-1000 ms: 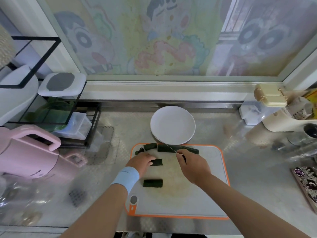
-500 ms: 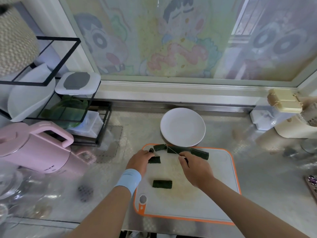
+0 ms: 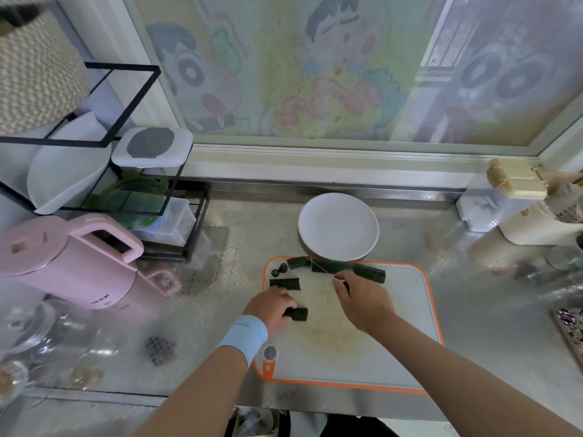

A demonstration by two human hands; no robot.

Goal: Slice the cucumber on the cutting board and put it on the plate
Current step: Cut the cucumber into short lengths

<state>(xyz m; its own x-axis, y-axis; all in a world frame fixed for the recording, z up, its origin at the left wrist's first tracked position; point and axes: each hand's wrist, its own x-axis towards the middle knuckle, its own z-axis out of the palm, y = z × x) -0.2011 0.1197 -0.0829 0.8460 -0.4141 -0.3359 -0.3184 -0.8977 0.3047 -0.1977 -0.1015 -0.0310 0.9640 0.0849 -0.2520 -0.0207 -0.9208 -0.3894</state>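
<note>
The cucumber (image 3: 369, 272) is found on the far part of the board (image 3: 394, 357), cut in several dark green pieces, near the plate (image 3: 338, 227). Whether the plate touches the board's far edge cannot be told.

The knife (image 3: 323, 271) is seen edge-on, only as a thin bright line across the longest part of the cucumber. Its handle is hidden in the right hand (image 3: 362, 301), whose grip is closed round it. Whether the blade rests on the cucumber or is held just above it cannot be decided.

The left hand (image 3: 271, 310) is placed on the left side of the board. Its grip is curled over the left end of the near piece (image 3: 301, 313), so this end is covered. A second piece (image 3: 285, 283) lies just beyond the fingers, a third (image 3: 298, 261) at the far edge, and two small round ends (image 3: 279, 269) beside it. A light blue wristband (image 3: 244, 337) is worn on the left wrist. Both forearms are cut off by the lower edge.

On the counter (image 3: 489, 326), the glass things at the lower left and at the right are too blurred to be named. A patterned thing (image 3: 571, 329) is cut off by the right edge.

Small dark print is seen low on the pink kettle (image 3: 66, 263), but it is too blurred to be read. A grey mark (image 3: 269, 353) is set in the near left corner of the board.
</note>
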